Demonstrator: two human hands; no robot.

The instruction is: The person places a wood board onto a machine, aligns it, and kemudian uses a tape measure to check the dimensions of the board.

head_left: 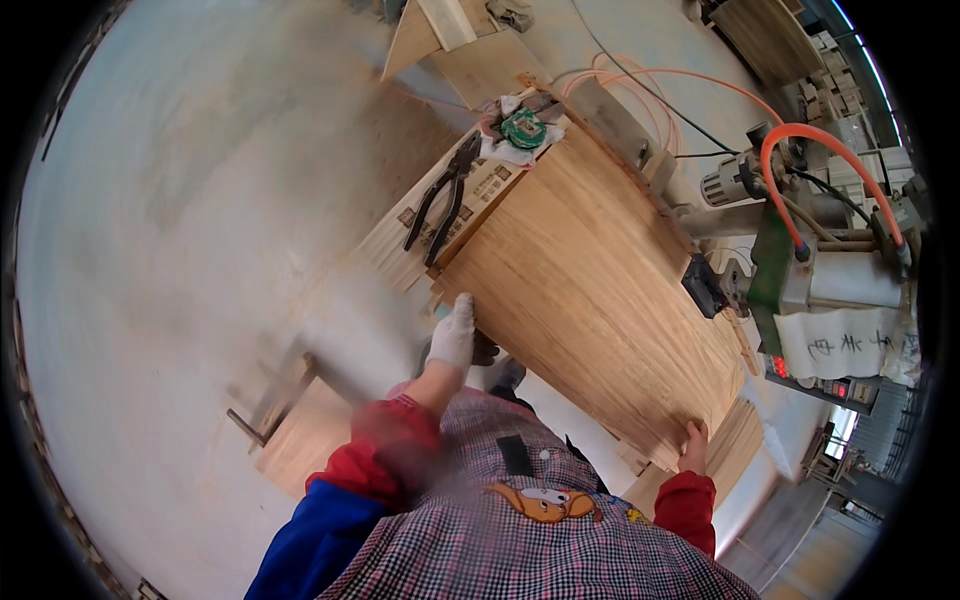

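A wide wooden panel with brown grain lies flat in front of me. My left hand, in a white glove, grips its near left edge with the thumb on top; the fingers underneath are mostly hidden. At the panel's right end, my bare right hand is closed over the edge, its fingertips only partly visible. Beyond the left hand, black-handled pliers rest beside the panel. A green tape measure sits on crumpled white material near the far left corner.
On the right stands a machine with a motor and a thick orange hose. Wooden strips are stacked beside the panel's right end. Cut boards lie at the back. A blurred wooden stand is at lower left.
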